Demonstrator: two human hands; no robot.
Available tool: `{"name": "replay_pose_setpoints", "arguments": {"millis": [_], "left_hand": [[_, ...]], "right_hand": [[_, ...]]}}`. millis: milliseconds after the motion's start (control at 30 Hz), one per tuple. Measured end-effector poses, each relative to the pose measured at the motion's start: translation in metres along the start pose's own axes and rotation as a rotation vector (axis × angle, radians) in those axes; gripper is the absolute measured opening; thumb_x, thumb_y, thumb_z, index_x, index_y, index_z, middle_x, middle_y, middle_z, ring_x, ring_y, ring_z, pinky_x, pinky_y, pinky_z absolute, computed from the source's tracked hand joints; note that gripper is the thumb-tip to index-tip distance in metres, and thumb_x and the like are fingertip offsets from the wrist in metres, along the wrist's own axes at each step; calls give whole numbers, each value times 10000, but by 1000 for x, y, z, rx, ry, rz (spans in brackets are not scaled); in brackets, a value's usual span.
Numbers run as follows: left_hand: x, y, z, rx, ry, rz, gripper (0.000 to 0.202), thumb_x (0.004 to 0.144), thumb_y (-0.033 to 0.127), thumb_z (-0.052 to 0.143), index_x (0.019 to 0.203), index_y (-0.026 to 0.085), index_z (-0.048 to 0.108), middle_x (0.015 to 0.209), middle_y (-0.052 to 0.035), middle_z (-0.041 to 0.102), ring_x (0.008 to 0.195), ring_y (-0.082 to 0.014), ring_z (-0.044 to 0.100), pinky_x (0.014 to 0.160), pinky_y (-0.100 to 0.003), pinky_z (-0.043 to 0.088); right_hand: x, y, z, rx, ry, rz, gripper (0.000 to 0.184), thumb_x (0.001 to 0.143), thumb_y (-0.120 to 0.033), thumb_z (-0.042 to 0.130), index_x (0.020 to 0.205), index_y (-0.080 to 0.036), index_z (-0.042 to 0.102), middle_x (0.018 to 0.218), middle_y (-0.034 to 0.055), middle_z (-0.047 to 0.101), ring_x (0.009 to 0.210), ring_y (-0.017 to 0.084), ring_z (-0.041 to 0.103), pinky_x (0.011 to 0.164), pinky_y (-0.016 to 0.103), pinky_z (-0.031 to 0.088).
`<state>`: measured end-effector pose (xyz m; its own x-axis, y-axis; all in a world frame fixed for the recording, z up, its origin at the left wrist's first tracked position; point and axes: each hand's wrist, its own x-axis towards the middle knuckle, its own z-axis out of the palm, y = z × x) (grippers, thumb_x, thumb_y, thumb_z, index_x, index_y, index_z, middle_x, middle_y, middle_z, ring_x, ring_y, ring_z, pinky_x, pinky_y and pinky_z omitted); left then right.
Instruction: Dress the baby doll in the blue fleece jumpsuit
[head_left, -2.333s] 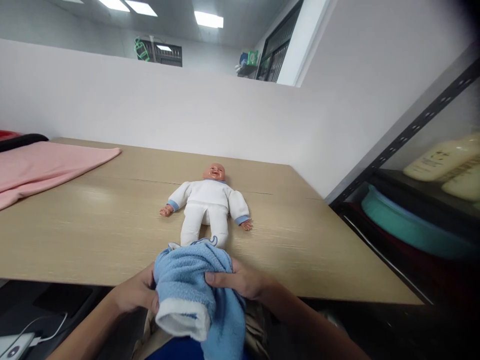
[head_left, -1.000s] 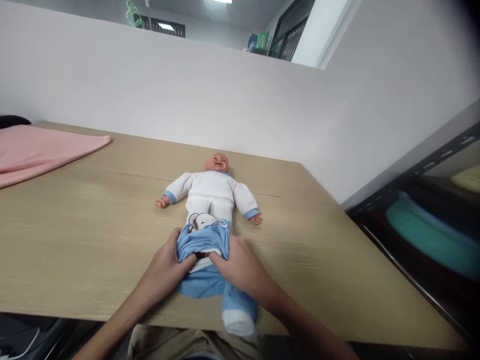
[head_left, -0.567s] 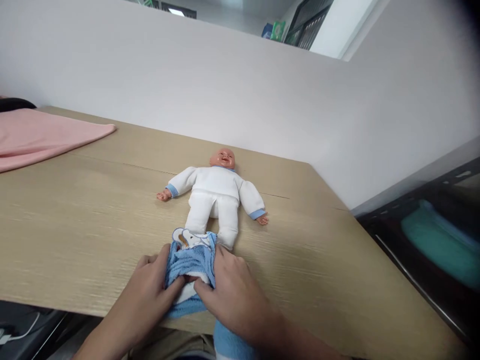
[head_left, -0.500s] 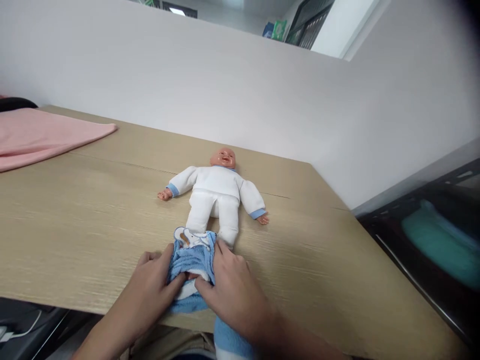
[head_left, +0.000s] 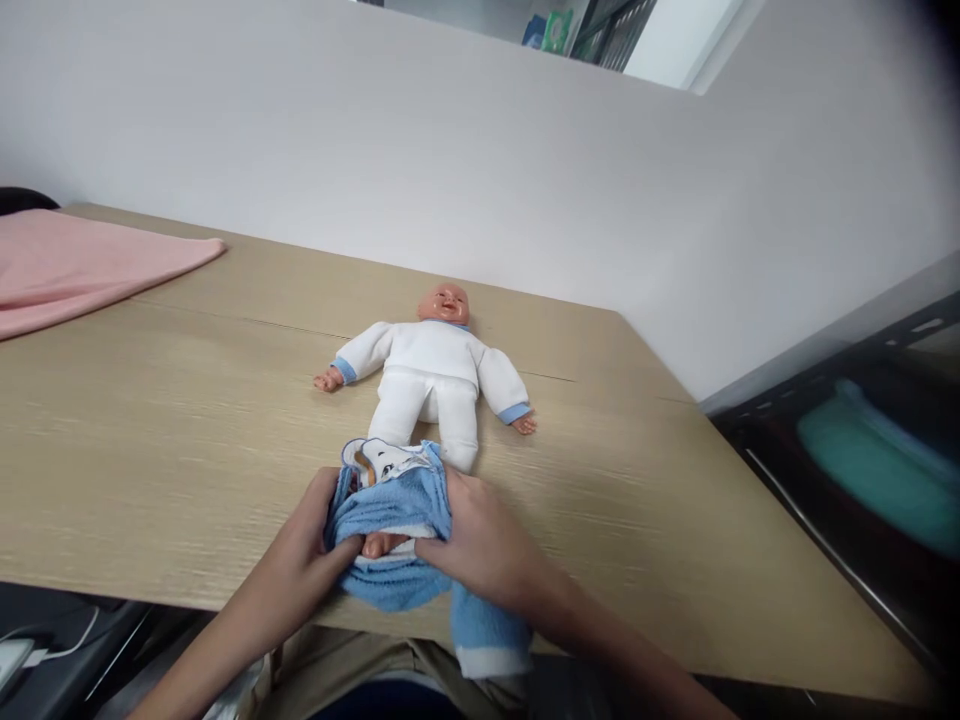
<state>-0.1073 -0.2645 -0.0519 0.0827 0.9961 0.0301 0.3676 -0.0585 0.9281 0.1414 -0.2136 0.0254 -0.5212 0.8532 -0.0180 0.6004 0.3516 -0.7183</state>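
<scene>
A baby doll (head_left: 431, 365) in a white top and white leggings lies on its back, head away from me. Around its lower leg is a bunched pair of blue terry trousers (head_left: 394, 510) with a white cartoon patch. My left hand (head_left: 319, 530) grips the left edge of the cloth, thumb inside the opening. On the other side my right hand (head_left: 480, 535) pinches the right edge, thumb also at the opening. Between the thumbs the doll's bare foot (head_left: 381, 544) shows in the leg opening. A second trouser leg with a white cuff (head_left: 491, 635) hangs over the table's front edge.
The wooden table (head_left: 187, 430) runs up to a white wall (head_left: 375, 150). A pink cloth (head_left: 90, 265) lies at the far left. To the right of the table, a dark frame holds something teal (head_left: 877, 465). A white cable (head_left: 67, 645) shows at the lower left.
My hands have spread the trouser cloth wider and drawn the leg opening apart. More of the doll's foot shows in it. The hanging leg is now more visible.
</scene>
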Motion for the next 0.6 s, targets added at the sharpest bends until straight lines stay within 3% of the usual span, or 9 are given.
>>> {"name": "replay_pose_setpoints", "arguments": {"millis": [200, 300, 400, 500, 600], "left_hand": [[3, 0, 0, -74, 33, 52, 613, 1031, 362, 678, 1596, 225, 485, 1665, -156, 555, 1566, -373, 512, 1356, -544, 382], [6, 2, -2, -139, -3, 29, 570, 1040, 364, 701, 1562, 231, 515, 1604, -145, 625, 1508, -359, 584, 1293, -492, 472], [14, 5, -9, -175, -41, 41, 495, 1022, 348, 728, 1474, 222, 571, 1448, -125, 719, 1353, -331, 684, 1187, -434, 555], [29, 9, -22, -137, -83, 80, 508, 1005, 381, 766, 1458, 227, 600, 1460, -126, 728, 1359, -340, 685, 1190, -427, 549], [50, 15, -38, -55, -182, 149, 416, 1012, 422, 778, 1365, 224, 681, 1392, -113, 762, 1330, -345, 690, 1183, -424, 534]], "right_hand": [[2, 13, -5, 182, 62, -25, 396, 805, -137, 804, 1184, -213, 722, 1113, 40, 823, 967, 270, 761, 892, 370, 589], [2, 16, -7, 208, 84, -56, 384, 806, -134, 802, 1175, -205, 721, 1052, 18, 815, 919, 252, 741, 840, 344, 578], [4, 20, -10, 266, 67, -114, 261, 862, -169, 799, 1113, -209, 737, 1006, 1, 816, 869, 237, 734, 812, 336, 580], [10, 26, -15, 289, 80, -198, 143, 930, -246, 809, 1061, -211, 766, 1044, 27, 834, 931, 268, 763, 897, 382, 608], [23, 36, -26, 324, 96, -276, 366, 944, -343, 871, 1270, -201, 782, 1277, 83, 835, 1169, 326, 769, 1098, 459, 590]]}}
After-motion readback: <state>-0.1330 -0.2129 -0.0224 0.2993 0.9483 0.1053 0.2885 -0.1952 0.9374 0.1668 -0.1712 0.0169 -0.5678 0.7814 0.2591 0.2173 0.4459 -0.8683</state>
